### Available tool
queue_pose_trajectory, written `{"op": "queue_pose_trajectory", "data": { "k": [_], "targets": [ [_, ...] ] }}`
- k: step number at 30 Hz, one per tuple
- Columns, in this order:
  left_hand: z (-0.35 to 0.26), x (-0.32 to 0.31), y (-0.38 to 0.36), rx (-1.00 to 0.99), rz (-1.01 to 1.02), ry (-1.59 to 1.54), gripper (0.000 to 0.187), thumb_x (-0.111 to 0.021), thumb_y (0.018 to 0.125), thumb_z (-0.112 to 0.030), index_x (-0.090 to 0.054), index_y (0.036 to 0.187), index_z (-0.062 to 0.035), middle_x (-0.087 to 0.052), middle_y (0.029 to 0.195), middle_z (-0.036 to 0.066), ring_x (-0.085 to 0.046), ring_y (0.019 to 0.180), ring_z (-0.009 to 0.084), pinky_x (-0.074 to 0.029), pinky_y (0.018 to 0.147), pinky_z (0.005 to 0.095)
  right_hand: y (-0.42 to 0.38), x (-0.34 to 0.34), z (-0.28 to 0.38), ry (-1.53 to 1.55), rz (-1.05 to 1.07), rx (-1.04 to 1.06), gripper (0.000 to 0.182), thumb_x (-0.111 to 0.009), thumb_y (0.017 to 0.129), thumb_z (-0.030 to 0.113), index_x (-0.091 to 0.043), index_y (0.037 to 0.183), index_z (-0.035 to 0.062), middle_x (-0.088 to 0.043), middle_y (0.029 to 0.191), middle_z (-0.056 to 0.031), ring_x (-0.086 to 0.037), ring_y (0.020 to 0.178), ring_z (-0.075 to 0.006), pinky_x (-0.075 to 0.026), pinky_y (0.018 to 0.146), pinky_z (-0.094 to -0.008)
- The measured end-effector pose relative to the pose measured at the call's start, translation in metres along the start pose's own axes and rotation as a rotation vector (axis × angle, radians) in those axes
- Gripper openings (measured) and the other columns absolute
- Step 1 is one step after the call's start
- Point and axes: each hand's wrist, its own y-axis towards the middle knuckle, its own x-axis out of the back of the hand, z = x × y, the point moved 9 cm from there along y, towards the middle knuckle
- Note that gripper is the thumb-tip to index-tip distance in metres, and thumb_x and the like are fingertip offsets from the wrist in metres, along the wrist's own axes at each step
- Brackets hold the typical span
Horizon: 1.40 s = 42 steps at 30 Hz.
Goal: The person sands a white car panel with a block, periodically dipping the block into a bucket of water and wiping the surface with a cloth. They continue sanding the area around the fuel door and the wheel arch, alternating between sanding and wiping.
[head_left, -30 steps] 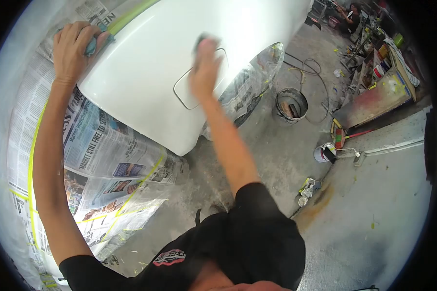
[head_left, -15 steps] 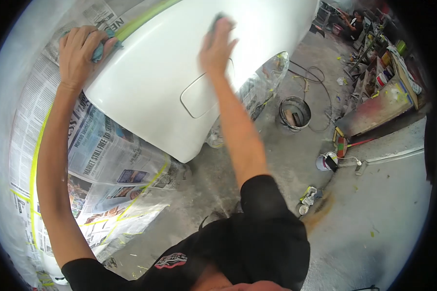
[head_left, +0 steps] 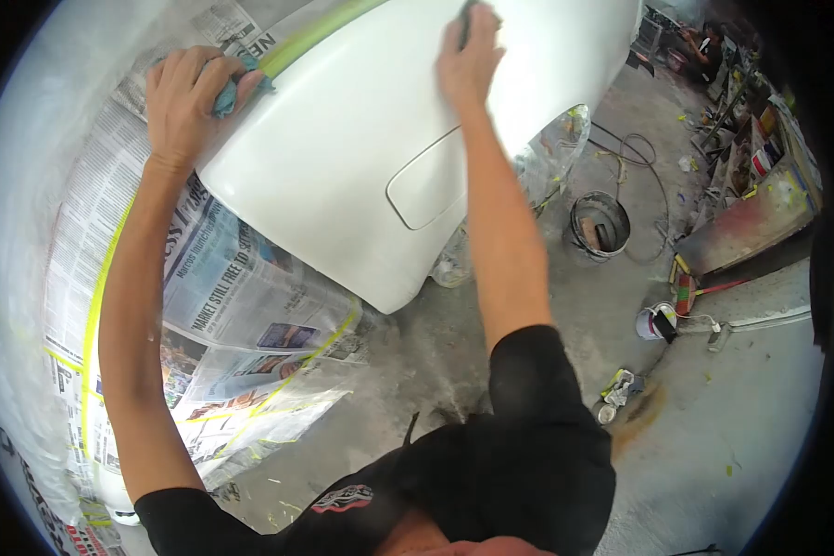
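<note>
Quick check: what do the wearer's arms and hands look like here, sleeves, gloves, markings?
Both arms are bare from the short sleeves down. The left hand and right hand wear no gloves; no watch or rings are visible. The black shirt has short sleeves and a small red-and-white logo on the chest.

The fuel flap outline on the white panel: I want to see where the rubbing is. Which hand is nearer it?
Right. The right hand presses the white panel just above the fuel flap; the left hand holds a blue cloth at the panel's far edge.

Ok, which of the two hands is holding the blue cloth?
The left hand, pressing a crumpled blue cloth at the white panel's taped edge. The right hand is higher on the panel, holding something dark.
</note>
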Motion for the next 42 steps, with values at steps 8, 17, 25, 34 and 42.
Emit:
{"op": "queue_pose_trajectory", "data": {
  "k": [8,17,25,34,42],
  "targets": [
    [-0.002,0.003,-0.003,0.006,-0.030,0.003,0.020,-0.083,0.077,-0.027,-0.068,0.087,-0.0185,-0.064,0.089,-0.003,-0.061,0.084,0.0192,-0.041,0.078,0.0358,-0.218,-0.081,0.181,0.089,0.499,0.493,0.077,-0.057,0.091,0.036,-0.033,0.155,0.0016,-0.030,0.163,-0.0178,-0.021,0.154,-0.0320,-0.011,0.117,-0.0701],
    [-0.002,0.001,0.001,-0.006,-0.051,-0.006,0.019,-0.083,0.078,-0.028,-0.069,0.086,-0.0186,-0.064,0.089,-0.003,-0.061,0.086,0.0187,-0.041,0.079,0.0359,-0.030,-0.033,0.021,-0.185,-0.095,-0.024,0.062,-0.048,0.104,0.029,-0.028,0.156,0.0022,-0.027,0.163,-0.0178,-0.018,0.154,-0.0340,-0.009,0.119,-0.0653],
    [-0.003,0.003,0.001,-0.024,-0.004,0.047,0.020,-0.084,0.079,-0.030,-0.071,0.089,-0.0182,-0.066,0.087,-0.004,-0.061,0.081,0.0181,-0.040,0.074,0.0342,-0.278,-0.078,0.154,-0.002,0.545,0.686,0.075,-0.063,0.091,0.042,-0.037,0.154,0.0130,-0.032,0.162,-0.0112,-0.025,0.152,-0.0303,-0.018,0.113,-0.0730],
    [-0.005,-0.002,-0.001,-0.062,-0.015,0.010,0.019,-0.080,0.078,-0.023,-0.064,0.078,-0.0126,-0.056,0.081,0.006,-0.053,0.078,0.0247,-0.038,0.072,0.0393,-0.266,-0.072,0.134,-0.014,0.381,0.479,0.077,-0.067,0.089,0.039,-0.038,0.154,0.0097,-0.032,0.162,-0.0138,-0.026,0.151,-0.0349,-0.010,0.111,-0.0757],
    [-0.001,-0.009,-0.003,-0.091,-0.017,0.030,0.019,-0.080,0.080,-0.024,-0.064,0.079,-0.0127,-0.057,0.082,0.006,-0.053,0.078,0.0234,-0.038,0.073,0.0376,-0.324,-0.067,0.135,0.082,0.369,0.487,0.076,-0.076,0.081,0.030,-0.045,0.147,0.0068,-0.042,0.157,-0.0141,-0.045,0.138,-0.0353,-0.008,0.117,-0.0659]
  ]
}}
